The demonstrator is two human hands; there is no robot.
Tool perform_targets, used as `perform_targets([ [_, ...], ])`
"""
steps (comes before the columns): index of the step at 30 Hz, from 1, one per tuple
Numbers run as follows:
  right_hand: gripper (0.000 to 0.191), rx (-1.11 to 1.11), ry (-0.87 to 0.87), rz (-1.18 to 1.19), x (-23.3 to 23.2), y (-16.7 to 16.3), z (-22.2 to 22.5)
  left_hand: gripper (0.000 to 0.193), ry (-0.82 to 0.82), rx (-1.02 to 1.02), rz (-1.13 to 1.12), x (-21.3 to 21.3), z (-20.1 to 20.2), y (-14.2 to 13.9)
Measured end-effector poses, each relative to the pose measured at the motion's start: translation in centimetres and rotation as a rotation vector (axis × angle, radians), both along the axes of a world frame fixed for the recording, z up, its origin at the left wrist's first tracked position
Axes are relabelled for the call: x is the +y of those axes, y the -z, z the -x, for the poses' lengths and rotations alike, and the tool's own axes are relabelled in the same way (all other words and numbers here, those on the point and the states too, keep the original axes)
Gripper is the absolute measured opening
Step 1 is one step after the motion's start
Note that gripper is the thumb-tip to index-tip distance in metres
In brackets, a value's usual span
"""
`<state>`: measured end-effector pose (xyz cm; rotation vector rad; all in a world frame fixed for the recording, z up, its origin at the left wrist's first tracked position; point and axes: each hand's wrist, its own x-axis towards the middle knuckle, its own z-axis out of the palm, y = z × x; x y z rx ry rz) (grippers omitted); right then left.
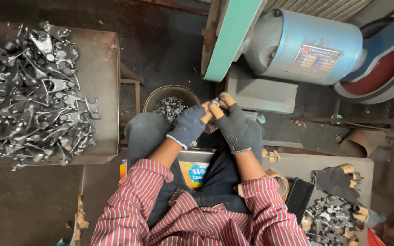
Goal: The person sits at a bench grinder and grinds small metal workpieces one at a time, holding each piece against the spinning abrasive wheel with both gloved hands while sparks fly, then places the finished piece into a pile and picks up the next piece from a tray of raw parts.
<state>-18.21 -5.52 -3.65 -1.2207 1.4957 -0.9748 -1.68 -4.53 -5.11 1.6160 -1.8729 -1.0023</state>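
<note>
Metal part [215,102], small and shiny, is pinched between both gloved hands right at the fingertips, so it's mostly hidden and I can't tell its exact shape. Left hand [189,125] and right hand [231,122] are both in dark knit gloves with orange fingertips, fingers curled in and closed on that piece, the two hands touching each other out over the knees.

Just past the hands sits the green sanding belt [230,38] of a grinder, with its blue motor [304,45] off to the right of them. Directly below and a bit left of the left hand there's a round bucket [171,103] with dark metal bits in it. Way out to the left is a tray [97,73] heaped with grey forged levers [28,91]. Back toward the body on the right side: a spare pair of gloves [338,181], a black phone [300,198] and another small pile of parts [329,223].
</note>
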Motion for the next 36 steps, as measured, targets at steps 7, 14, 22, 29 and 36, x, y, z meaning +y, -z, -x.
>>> perform_targets([
  [7,0.039,-0.261,-0.084,-0.168,-3.1,2.8,-3.0,0.033,-0.038,0.285,0.151,-3.9,-3.0,1.1],
  [14,0.038,0.006,-0.051,-0.125,-4.9,4.6,-2.8,0.028,-0.299,-0.029,0.075,-4.6,1.1,6.4],
  [22,0.037,-0.84,0.154,-0.319,-3.7,3.0,-5.3,0.032,-0.296,0.023,0.164,-4.5,0.4,3.5],
  [29,0.043,-1.132,-0.062,-0.245,-2.9,0.5,-5.8,0.033,-0.174,0.52,0.245,-4.2,-1.3,0.0],
  [36,0.028,-0.135,-0.092,-0.076,-3.7,0.6,-2.7,0.043,-0.545,1.664,-0.48,-1.2,5.1,4.2],
])
